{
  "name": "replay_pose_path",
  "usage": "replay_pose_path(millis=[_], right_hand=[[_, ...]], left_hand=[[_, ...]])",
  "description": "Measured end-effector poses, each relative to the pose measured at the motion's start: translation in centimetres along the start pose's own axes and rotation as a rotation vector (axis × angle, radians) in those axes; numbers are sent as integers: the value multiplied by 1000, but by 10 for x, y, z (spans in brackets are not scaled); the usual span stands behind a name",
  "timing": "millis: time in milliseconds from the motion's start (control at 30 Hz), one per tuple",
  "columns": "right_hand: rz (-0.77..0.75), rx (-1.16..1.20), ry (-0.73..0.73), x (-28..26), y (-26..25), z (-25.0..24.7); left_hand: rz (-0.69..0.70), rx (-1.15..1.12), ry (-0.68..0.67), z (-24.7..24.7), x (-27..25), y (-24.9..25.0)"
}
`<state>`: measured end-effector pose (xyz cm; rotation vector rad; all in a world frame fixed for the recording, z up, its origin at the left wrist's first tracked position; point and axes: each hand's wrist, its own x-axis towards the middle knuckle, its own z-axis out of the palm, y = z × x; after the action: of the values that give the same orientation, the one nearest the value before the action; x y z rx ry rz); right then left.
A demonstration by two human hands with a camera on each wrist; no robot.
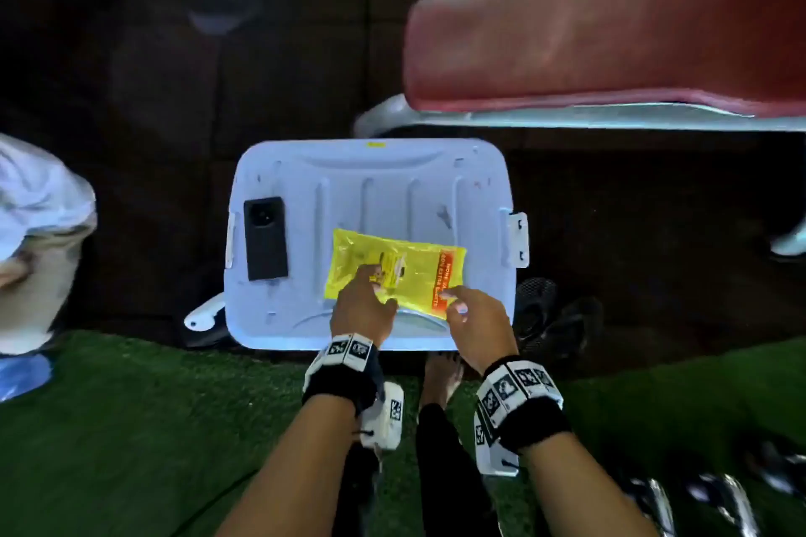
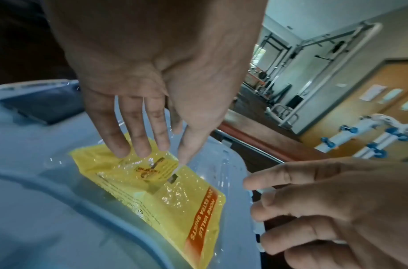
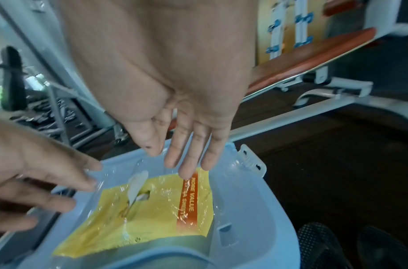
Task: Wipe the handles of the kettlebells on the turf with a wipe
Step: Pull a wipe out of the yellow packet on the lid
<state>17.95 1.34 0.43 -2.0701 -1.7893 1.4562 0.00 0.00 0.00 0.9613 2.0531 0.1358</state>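
A yellow pack [image 1: 394, 270] of wipes lies flat on the lid [image 1: 370, 187] of a pale blue box. The pack has an orange stripe near one end. It sits toward the near right part of the lid.

The left hand [image 1: 362, 310] is over the left half of the pack. Its fingers [image 2: 138, 142] point down, straight and a little spread. The tips are at the pack's top, but I cannot tell if they press on it. A small clear flap [image 3: 137, 183] stands up from the middle of the pack, with a dark hole under it. The left thumb tip is right by that flap. I cannot tell if it is pinching it.

The right hand [image 1: 475, 323] is over the stripe end of the pack. Its fingers [image 3: 186, 160] are straight and close together, and they hold nothing. One tip is on or just above the stripe.

A black phone [image 1: 265, 238] lies flat on the far left part of the lid, apart from the pack.

The box stands at the edge of green turf [image 1: 131, 427]. A red bench [image 1: 610, 44] is behind it. Dark sandals [image 1: 558, 318] lie just to the right of the box. Some shiny metal things show low on the right, too blurry to name.
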Motion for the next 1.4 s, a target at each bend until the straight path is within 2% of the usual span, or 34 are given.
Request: replay_pose_path(millis=[133, 233, 367, 467, 600, 767, 900, 1033, 1200, 1267, 1333, 1400], right_hand=[[-10, -79, -26, 49, 12, 25], [-13, -48, 1, 71, 17, 46], [-7, -105, 20, 88, 17, 75], [-6, -217, 79, 94, 12, 95], [-77, -193, 185, 98, 2, 110], [-85, -158, 180, 108, -6, 115], [-98, 20, 148, 112, -7, 109], [-99, 250, 113, 96, -3, 91], [19, 768, 90, 66, 5, 64], [61, 933, 100, 59, 7, 58], [115, 963, 126, 57, 7, 58], [136, 852, 161, 60, 8, 61]], left_hand=[[-64, -53, 59, 29, 47, -4], [-49, 20, 124, 46, 65, -21], [4, -98, 160, 52, 75, -47], [2, -194, 140, 51, 74, -61], [40, -218, 74, 47, 78, -71], [80, -186, 26, 39, 84, -71], [53, -160, -3, 34, 90, -67], [41, -224, 1, 31, 93, -63], [12, -315, -18, 31, 91, -56], [42, -291, -14, 34, 90, -52], [92, -267, 1, 38, 87, -47], [131, -227, 2, 41, 83, -44]])
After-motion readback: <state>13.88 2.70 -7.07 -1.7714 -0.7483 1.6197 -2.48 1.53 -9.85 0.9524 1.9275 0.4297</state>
